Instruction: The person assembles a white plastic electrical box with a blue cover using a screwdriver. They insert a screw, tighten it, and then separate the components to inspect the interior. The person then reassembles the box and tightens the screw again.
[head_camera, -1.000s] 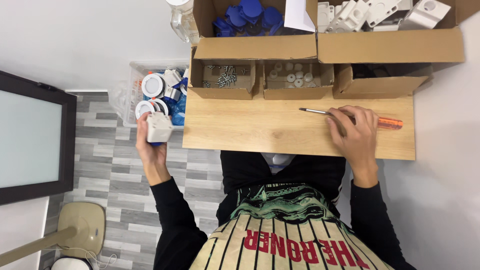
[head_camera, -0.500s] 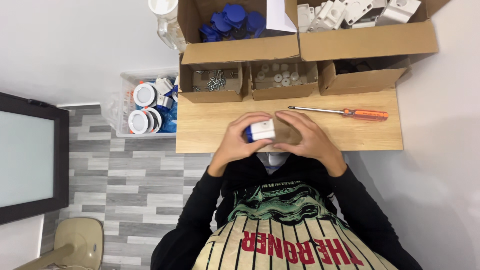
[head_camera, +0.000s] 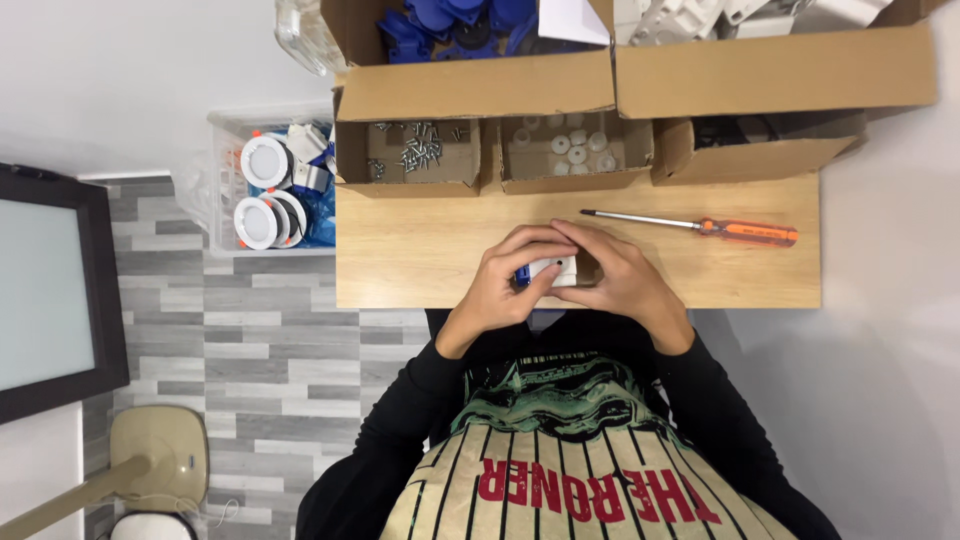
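Both of my hands are closed around a small white part with a blue piece (head_camera: 553, 269), held just above the near edge of the wooden table (head_camera: 400, 270). My left hand (head_camera: 505, 285) wraps it from the left, my right hand (head_camera: 620, 285) from the right. Much of the part is hidden by my fingers. An orange-handled screwdriver (head_camera: 700, 228) lies on the table to the right of my hands, untouched.
At the back edge stand small cardboard boxes: one with screws (head_camera: 415, 150), one with white round pieces (head_camera: 575, 148), one darker (head_camera: 750, 135). Behind them are larger boxes with blue parts (head_camera: 450, 20) and white parts (head_camera: 700, 15). A clear bin (head_camera: 225, 170) of white round lamps sits left of the table.
My left hand brought the white part from the bin at the left to the table's centre. My right hand let go of the screwdriver and joined it on the part.
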